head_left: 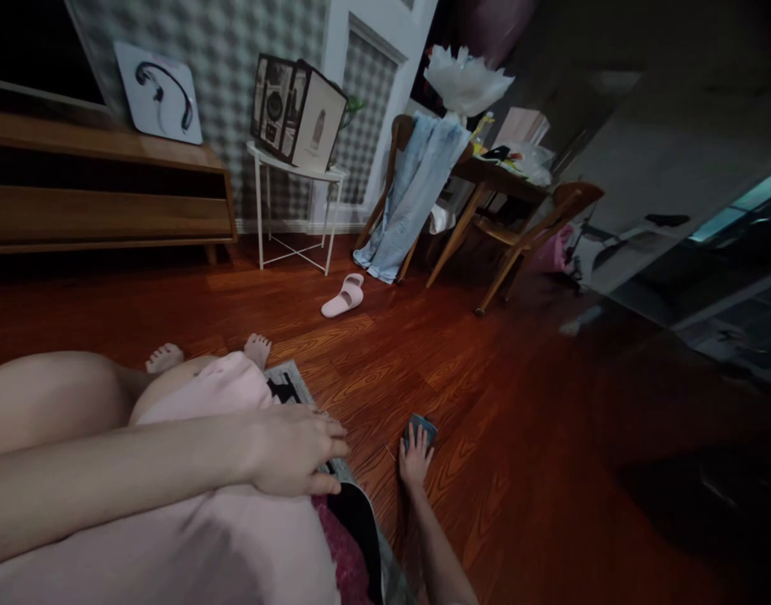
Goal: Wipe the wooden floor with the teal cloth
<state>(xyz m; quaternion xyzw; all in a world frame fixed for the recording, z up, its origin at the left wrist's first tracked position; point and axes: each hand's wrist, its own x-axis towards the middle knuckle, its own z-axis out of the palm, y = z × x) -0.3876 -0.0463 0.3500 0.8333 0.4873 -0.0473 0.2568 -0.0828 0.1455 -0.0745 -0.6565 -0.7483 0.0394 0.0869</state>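
Observation:
My left hand (293,449) lies palm down across the pink clothing (234,512) on my lap, fingers loosely stretched and holding nothing. Down on the wooden floor, my right hand (414,464) rests with its fingers spread flat over a small, dark blue-green rectangular thing (428,428). Its kind is too small and dim to tell. The palm and fingers cover its near part. Beneath my legs, the edge of a grey and black mat (290,382) shows.
A pink slipper (342,296) lies on the floor (486,386) ahead. Behind it stand a white side table (297,164) bearing boxes and a wooden TV cabinet (171,193). Blue jeans (416,185) hang over a chair near a cluttered dining table (499,176); another chair (524,235) stands to the right.

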